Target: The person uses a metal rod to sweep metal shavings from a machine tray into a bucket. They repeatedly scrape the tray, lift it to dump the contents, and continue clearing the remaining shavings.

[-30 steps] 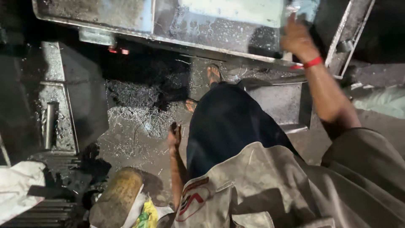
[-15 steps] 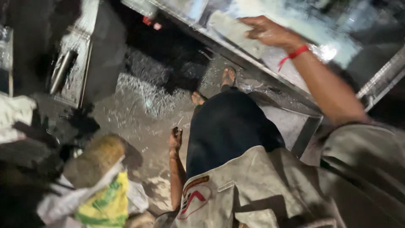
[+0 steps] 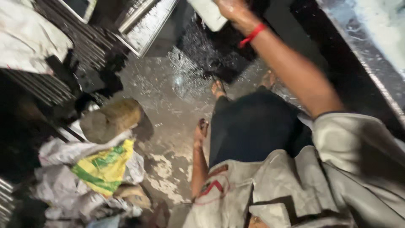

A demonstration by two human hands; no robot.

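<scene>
Metal shavings point(image 3: 190, 80) under right hand point(image 3: 236, 10)

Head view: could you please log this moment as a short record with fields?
right hand: raised, gripping a pale flat object; red band on the wrist
left hand: hangs by the leg, holds nothing visible
floor: grey, strewn with metal shavings
left side: yellow-green bag among white rags, beside a brownish block
</scene>
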